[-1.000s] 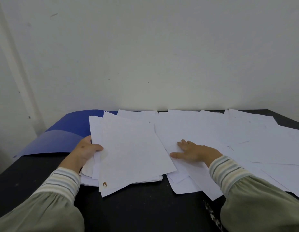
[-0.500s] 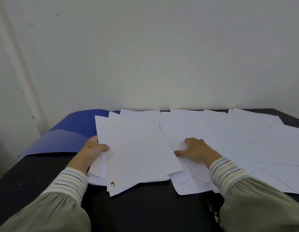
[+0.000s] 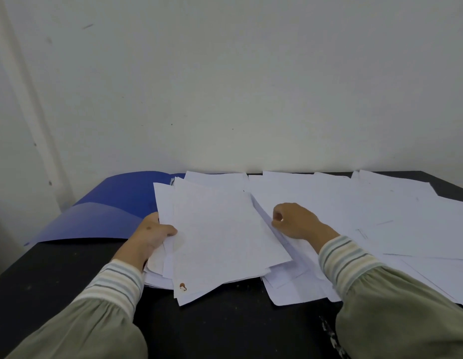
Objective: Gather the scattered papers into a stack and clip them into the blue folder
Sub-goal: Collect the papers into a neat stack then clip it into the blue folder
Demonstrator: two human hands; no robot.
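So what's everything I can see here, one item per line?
gathered stack of papers: one pile, sheet count unclear, white, near left of the table, partly over the folder, small brown mark at its near corner
loose papers: many overlapping, white, spread over the middle and right of the table
blue folder: one, lying open at the far left
table: one, black
wall: off-white, behind the table
sleeves: two, olive green with striped cuffs
left hand: grips the stack's left edge
right hand: fingers curled, pinching a loose sheet beside the stack
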